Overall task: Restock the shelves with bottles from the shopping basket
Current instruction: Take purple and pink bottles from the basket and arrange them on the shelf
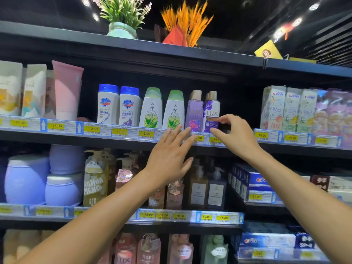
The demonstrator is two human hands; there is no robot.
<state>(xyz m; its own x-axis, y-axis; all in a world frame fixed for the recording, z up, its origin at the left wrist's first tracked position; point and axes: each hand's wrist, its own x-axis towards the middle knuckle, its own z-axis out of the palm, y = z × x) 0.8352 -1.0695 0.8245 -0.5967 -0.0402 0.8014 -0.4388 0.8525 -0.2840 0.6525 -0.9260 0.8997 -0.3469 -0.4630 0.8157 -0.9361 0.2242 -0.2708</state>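
Both hands are raised to the second shelf [76, 139] from the top, at the row of bottles standing behind the yellow price tags [120, 132].

Right hand [236, 136]: the fingers [226, 118] are curled into a narrow C. The forefinger tip lies on the label of the white-and-purple bottle [211, 111] and the thumb sits at its base, so the hand pinches the bottle's lower right edge. This bottle stands upright at the right end of the row, at the front of the shelf, with dark space to its right.

Left hand [167, 159]: the fingers [177, 133] are straight, spread wide and hold nothing. Their tips lie in front of the shelf edge, below the purple bottle [194, 113]; contact with the bottle or the tags cannot be determined.

The purple bottle stands upright just left of the white-and-purple one, touching or nearly so. Further left stand two green-capped bottles [152, 109] and two blue-capped bottles [108, 105], all upright and facing forward. A pink tube [66, 90] and pale pouches [34, 90] occupy the left end of the shelf; toothpaste boxes [274, 107] stand in the next bay to the right.

The shelf below carries lilac jars [26, 178] and pump bottles [198, 189], partly hidden by the forearms. Two potted plants, one green [122, 14] and one orange [188, 20], stand on top of the unit.
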